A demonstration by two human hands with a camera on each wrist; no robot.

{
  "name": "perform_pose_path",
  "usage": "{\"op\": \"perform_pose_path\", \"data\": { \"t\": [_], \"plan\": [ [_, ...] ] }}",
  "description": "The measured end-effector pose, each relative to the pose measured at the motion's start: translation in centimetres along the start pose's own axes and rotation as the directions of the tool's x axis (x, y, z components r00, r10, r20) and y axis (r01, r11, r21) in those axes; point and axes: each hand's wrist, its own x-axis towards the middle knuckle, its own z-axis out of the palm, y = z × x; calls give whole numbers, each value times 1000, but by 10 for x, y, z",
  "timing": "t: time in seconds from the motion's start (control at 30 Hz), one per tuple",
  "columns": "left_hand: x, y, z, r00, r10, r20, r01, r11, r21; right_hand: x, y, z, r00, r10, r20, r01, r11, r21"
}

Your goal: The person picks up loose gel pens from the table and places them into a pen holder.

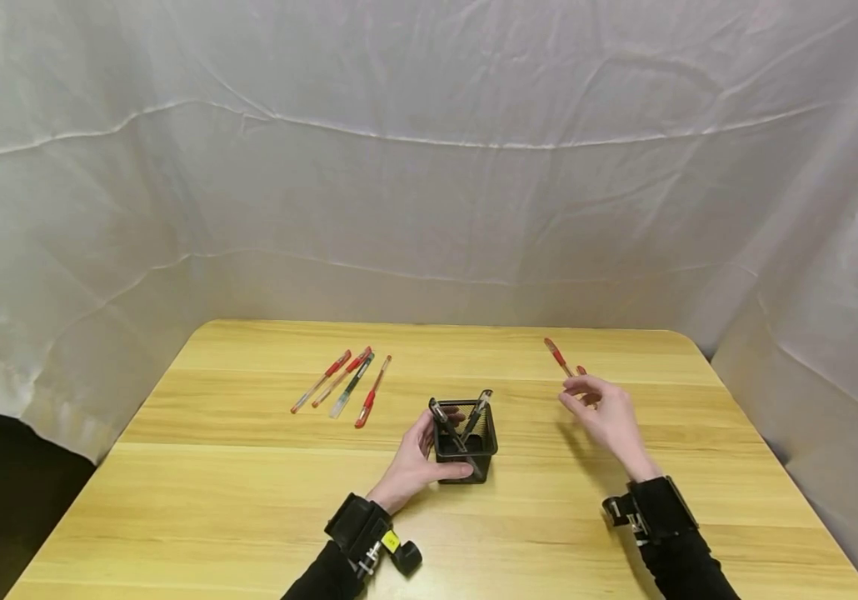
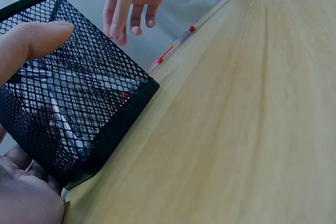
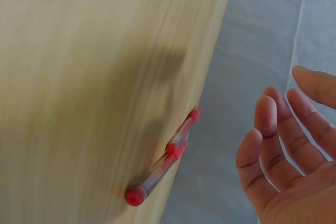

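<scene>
My left hand point(image 1: 416, 471) grips a black mesh pen holder point(image 1: 482, 463) on the table, thumb along its near side and fingers around the far left side. Two black pens point(image 1: 477, 413) lean inside it, crossing; their lower parts show through the mesh in the left wrist view. My right hand point(image 1: 612, 421) hovers above the table to the right, fingers loosely bent and apart, with nothing held. Just beyond it lie two red pens point(image 3: 152, 181), partly hidden by the hand in the head view. The right wrist view shows a gap between the fingers point(image 3: 269, 114) and these pens.
Left of the holder, several pens lie on the wooden table point(image 1: 234, 500): red ones point(image 1: 369, 402) and one dark pen with a clear cap point(image 1: 354, 383). Pale cloth point(image 1: 429, 208) hangs behind the table and at its sides.
</scene>
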Motion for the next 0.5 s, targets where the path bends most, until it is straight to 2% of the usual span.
{"op": "perform_pose_path", "data": {
  "t": [0.5],
  "plan": [
    [0,3,2,1000,-19,-4,19,1000,8,10,17,-11,993,90,79,-80,989,-125]
  ]
}}
